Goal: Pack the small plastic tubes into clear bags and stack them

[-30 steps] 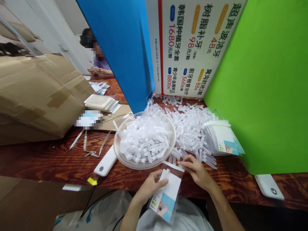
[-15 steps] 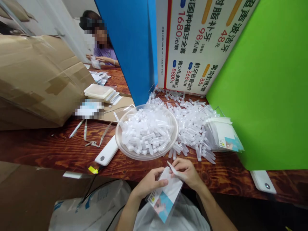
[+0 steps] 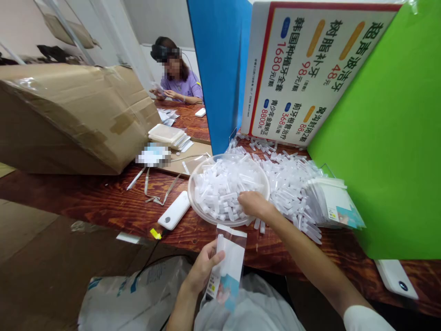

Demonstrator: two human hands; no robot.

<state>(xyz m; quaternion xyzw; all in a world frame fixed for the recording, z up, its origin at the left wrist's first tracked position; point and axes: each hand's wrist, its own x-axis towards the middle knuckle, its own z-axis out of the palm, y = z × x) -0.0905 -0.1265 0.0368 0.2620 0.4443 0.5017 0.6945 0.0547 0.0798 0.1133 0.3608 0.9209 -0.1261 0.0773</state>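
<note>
The worktop point(image 3: 103, 197) carries a translucent plastic bowl point(image 3: 192, 198) heaped with small plastic tubes point(image 3: 215, 184); more lie loose beside and behind it. The left hand point(image 3: 202, 267) grips a clear packet point(image 3: 233, 253) with a printed card inside, in front of the bowl, thumb across its face. The packet should be light, slippery and flexible, stiffened by the card; hold it at the card-backed side edge. The right hand point(image 3: 253, 203) reaches into the bowl, fingers curled; whether it grips a tube cannot be determined. Tubes should be light and smooth; pinch mid-body.
</note>
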